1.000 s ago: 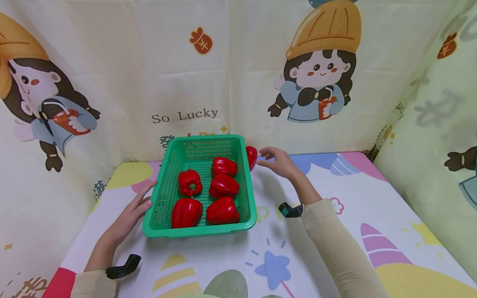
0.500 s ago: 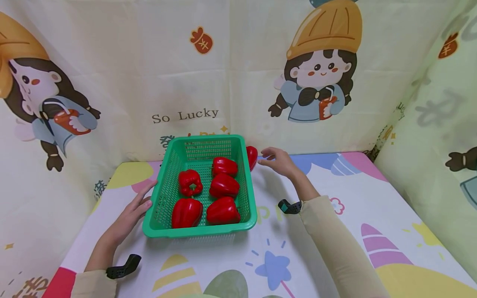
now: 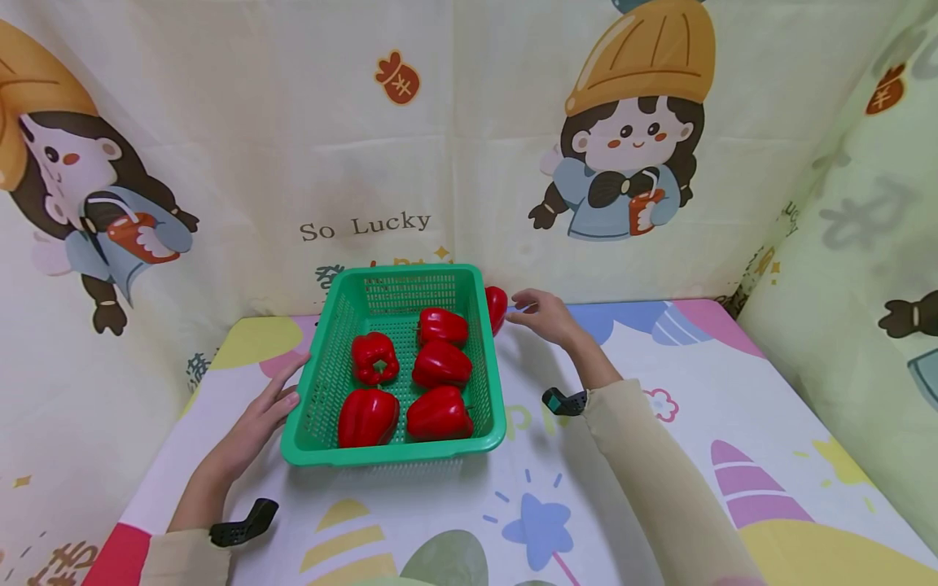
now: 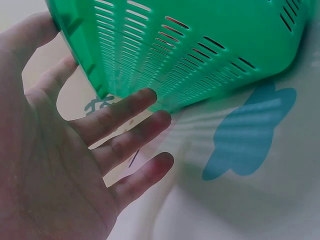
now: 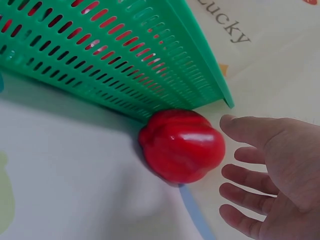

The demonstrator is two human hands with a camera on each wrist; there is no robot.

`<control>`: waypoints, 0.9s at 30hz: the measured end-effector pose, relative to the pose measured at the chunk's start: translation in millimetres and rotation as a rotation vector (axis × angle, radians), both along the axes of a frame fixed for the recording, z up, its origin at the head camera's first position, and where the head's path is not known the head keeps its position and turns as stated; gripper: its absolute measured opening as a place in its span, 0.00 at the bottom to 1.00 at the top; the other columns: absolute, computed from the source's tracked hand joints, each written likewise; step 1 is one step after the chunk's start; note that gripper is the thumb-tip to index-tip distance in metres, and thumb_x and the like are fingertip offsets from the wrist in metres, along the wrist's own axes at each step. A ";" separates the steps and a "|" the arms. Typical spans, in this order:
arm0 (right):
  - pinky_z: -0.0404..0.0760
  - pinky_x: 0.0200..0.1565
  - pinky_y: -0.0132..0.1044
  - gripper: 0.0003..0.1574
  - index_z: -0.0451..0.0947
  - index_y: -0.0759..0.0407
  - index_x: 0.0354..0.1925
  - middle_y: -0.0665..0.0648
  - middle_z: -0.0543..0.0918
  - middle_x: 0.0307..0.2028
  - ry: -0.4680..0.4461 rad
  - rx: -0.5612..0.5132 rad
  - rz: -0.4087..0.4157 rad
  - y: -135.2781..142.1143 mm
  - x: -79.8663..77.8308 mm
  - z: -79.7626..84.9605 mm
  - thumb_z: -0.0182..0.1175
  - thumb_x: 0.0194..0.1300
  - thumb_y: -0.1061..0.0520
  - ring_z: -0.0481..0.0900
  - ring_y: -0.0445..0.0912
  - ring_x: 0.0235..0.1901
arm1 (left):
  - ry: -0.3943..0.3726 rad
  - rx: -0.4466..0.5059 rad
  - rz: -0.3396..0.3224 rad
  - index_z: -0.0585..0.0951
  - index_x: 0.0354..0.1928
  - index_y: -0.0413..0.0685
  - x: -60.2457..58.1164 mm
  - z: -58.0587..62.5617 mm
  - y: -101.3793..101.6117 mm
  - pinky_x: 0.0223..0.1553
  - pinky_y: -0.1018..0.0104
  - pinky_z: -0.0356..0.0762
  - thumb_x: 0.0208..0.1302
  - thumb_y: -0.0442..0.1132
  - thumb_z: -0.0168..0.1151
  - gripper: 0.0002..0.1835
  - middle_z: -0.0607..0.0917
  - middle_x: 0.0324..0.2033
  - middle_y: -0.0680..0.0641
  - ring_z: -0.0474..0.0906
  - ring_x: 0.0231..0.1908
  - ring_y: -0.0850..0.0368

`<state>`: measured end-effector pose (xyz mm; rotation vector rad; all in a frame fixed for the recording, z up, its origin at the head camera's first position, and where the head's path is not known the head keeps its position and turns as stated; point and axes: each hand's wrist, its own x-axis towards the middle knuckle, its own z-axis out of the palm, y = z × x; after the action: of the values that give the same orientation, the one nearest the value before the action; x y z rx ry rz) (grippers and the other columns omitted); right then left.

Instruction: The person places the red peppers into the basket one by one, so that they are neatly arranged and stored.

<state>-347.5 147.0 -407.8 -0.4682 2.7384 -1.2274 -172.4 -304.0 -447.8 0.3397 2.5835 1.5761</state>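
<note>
A green plastic basket (image 3: 392,457) with slotted walls holds several red bell peppers (image 3: 438,413). One more red bell pepper (image 5: 182,145) lies on the table outside the basket, against its far right side; in the head view the basket's rim partly covers this pepper (image 3: 497,308). My left hand (image 3: 256,419) touches the basket's left rim with its fingers spread, and the left wrist view shows the fingers (image 4: 135,140) straight and apart. Beside the outside pepper is my right hand (image 3: 545,317), its fingers loosely bent, with a small gap to the pepper and nothing held.
The table is covered by a patterned cloth (image 3: 623,521) with printed stars, eggs and clouds. Behind it hangs a printed curtain (image 3: 484,163), and another curtain (image 3: 850,268) hangs along the right side. Both wrists carry a small black device (image 3: 245,525).
Hardly anything differs. My right wrist and forearm have shifted slightly to the left, while the fingers stay beside the outside pepper. The left hand, basket and peppers stay in place.
</note>
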 end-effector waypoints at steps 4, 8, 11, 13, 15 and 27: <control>0.80 0.55 0.50 0.32 0.70 0.62 0.62 0.65 0.77 0.58 -0.001 -0.009 0.006 -3.5 -0.5 1.4 0.61 0.65 0.48 0.75 0.58 0.57 | -0.006 0.008 -0.001 0.44 0.77 0.66 -0.1 0.4 0.0 0.55 0.63 0.70 0.77 0.49 0.37 0.31 0.53 0.73 0.36 0.62 0.55 0.85; 0.80 0.54 0.50 0.30 0.71 0.61 0.61 0.65 0.77 0.57 0.004 -0.005 0.009 -6.1 -2.4 1.2 0.61 0.65 0.49 0.75 0.58 0.56 | -0.008 0.018 -0.007 0.44 0.77 0.64 -0.3 0.5 -0.5 0.52 0.75 0.70 0.77 0.49 0.36 0.31 0.53 0.73 0.35 0.63 0.55 0.85; 0.80 0.54 0.50 0.30 0.72 0.61 0.60 0.65 0.77 0.57 0.006 -0.003 0.014 -7.6 -4.3 1.3 0.61 0.65 0.49 0.75 0.58 0.56 | -0.008 0.014 -0.005 0.44 0.77 0.64 -0.6 0.7 -0.6 0.53 0.72 0.70 0.77 0.49 0.36 0.31 0.53 0.73 0.35 0.62 0.56 0.84; 0.80 0.54 0.50 0.29 0.72 0.61 0.60 0.65 0.77 0.57 0.008 0.001 0.016 -8.7 -5.5 1.7 0.60 0.65 0.49 0.75 0.58 0.56 | -0.009 0.007 -0.001 0.44 0.77 0.65 -0.9 0.9 -0.5 0.55 0.66 0.70 0.77 0.49 0.37 0.31 0.53 0.74 0.36 0.62 0.58 0.80; 0.80 0.54 0.49 0.28 0.72 0.61 0.60 0.65 0.77 0.57 0.008 0.004 0.019 -9.8 -6.4 2.2 0.60 0.65 0.50 0.75 0.58 0.56 | -0.010 0.000 0.003 0.44 0.77 0.65 -1.0 1.0 -0.2 0.57 0.58 0.70 0.76 0.50 0.37 0.31 0.52 0.74 0.38 0.62 0.61 0.75; 0.80 0.55 0.50 0.36 0.64 0.61 0.66 0.66 0.73 0.62 -0.009 0.006 0.005 -14.8 -9.2 2.3 0.60 0.66 0.49 0.74 0.59 0.58 | -0.019 0.007 0.007 0.44 0.77 0.64 0.3 0.6 0.9 0.59 0.45 0.68 0.76 0.50 0.37 0.31 0.54 0.73 0.36 0.61 0.55 0.85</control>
<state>-356.8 132.2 -405.5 -0.4675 2.7312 -1.2161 -172.0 -303.1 -447.2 0.3148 2.5691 1.5834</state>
